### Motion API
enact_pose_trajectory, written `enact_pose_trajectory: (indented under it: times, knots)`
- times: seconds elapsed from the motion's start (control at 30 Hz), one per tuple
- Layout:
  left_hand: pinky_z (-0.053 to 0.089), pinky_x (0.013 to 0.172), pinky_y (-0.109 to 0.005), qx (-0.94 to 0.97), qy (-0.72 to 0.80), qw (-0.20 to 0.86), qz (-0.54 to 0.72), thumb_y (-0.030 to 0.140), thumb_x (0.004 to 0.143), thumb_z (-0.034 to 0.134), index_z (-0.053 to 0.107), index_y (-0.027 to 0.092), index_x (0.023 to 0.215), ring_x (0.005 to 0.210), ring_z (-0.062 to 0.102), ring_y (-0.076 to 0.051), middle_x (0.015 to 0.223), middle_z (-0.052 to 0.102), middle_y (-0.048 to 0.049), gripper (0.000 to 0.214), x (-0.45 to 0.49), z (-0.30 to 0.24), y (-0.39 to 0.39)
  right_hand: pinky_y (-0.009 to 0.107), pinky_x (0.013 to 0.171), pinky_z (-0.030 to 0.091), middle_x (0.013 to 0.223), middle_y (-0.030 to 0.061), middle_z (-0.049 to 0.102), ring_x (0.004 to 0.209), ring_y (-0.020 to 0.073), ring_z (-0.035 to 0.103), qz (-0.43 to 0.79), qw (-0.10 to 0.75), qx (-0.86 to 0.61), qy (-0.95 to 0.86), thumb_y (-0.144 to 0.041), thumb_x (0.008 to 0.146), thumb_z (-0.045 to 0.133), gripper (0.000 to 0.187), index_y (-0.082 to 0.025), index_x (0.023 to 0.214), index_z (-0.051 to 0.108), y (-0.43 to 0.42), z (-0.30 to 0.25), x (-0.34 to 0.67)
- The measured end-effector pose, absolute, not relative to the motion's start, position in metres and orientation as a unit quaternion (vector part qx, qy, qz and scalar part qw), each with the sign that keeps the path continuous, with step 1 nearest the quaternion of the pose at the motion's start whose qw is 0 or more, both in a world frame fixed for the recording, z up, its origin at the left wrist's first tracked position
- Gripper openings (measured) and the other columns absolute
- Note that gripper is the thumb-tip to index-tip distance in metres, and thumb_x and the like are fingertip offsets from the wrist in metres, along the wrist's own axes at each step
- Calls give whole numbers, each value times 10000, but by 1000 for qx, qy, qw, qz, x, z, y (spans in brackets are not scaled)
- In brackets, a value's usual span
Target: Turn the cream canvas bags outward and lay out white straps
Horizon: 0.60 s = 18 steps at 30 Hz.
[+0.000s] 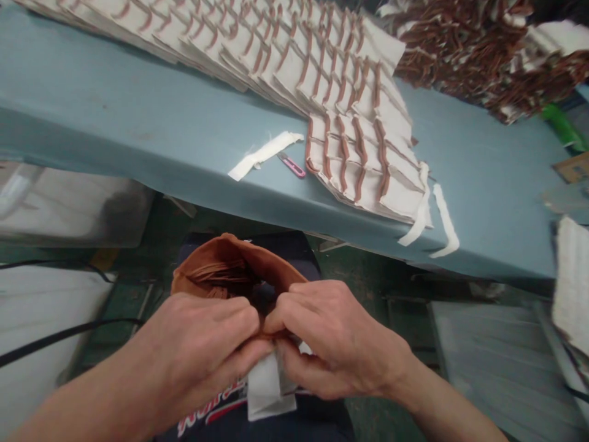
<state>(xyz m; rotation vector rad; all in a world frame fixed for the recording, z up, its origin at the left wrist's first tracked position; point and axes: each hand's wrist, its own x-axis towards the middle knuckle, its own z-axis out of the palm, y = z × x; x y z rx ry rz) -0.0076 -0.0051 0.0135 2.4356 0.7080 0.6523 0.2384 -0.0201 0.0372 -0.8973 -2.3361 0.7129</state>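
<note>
Over the lap, my left hand (207,331) and my right hand (326,337) are close together, both closed in a pinch on a brown piece of fabric (230,248). The fabric curves up in a loop behind the fingers, with folded layers showing inside it. Below the fingertips hangs a white strip (267,390), its upper end hidden by the hands. On the blue-covered table (193,116) ahead lie a pair of pink-handled thread snips (292,166) and a white fabric strip (262,156).
Stacks of white pieces with brown edging (350,153) spread along the table. A brown and white heap (469,55) sits at the back right. Two white strips hang near the table's front edge. Plastic bins (497,362) stand low on both sides, with black cables at left.
</note>
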Motion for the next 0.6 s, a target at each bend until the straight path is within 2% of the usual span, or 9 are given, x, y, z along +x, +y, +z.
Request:
enact_pose_trajectory:
  times: [0.1, 0.2, 0.3, 0.37, 0.43, 0.6]
  knots:
    - [306, 523, -382, 900, 296, 179, 265, 155, 1103, 452, 473, 270, 775, 484, 472, -157, 621, 545, 59, 347, 7, 17, -17, 326, 623, 424, 722, -16, 687, 619, 154, 547, 287, 274, -334, -855, -134, 868, 523, 130, -237, 856, 600, -26, 35, 240]
    - [300, 493, -369, 896, 301, 180, 273, 78, 1026, 447, 431, 272, 724, 451, 441, -139, 563, 499, 69, 359, 21, 21, -25, 320, 615, 418, 699, -16, 681, 605, 153, 555, 314, 300, -345, -832, -241, 928, 577, 91, -233, 847, 618, -28, 27, 242]
    - [328, 481, -332, 880, 282, 240, 297, 16, 951, 444, 454, 263, 724, 437, 479, -110, 557, 552, 70, 335, 31, 21, -30, 302, 597, 404, 656, -28, 666, 560, 133, 534, 336, 350, -339, -806, -364, 1080, 586, 279, -232, 836, 621, -26, 15, 245]
    - [338, 488, -334, 872, 272, 262, 312, 1, 920, 440, 477, 257, 720, 444, 520, -110, 566, 598, 59, 327, 38, 19, -31, 303, 592, 402, 636, -27, 650, 542, 130, 524, 344, 358, -339, -799, -425, 1163, 503, 406, -234, 823, 615, -24, 9, 248]
    - [342, 487, -340, 874, 262, 272, 306, 9, 936, 439, 496, 253, 715, 451, 554, -117, 577, 635, 49, 334, 43, 15, -31, 312, 589, 396, 622, -23, 630, 535, 135, 517, 344, 351, -345, -800, -481, 1208, 408, 507, -233, 819, 620, -22, 5, 251]
    - [412, 480, -323, 904, 264, 237, 238, 116, 1131, 460, 622, 219, 803, 520, 695, -160, 655, 715, 26, 381, 49, 9, -27, 298, 590, 412, 614, -9, 605, 531, 139, 517, 358, 366, -362, -779, -592, 1227, 282, 668, -226, 801, 644, -21, 0, 259]
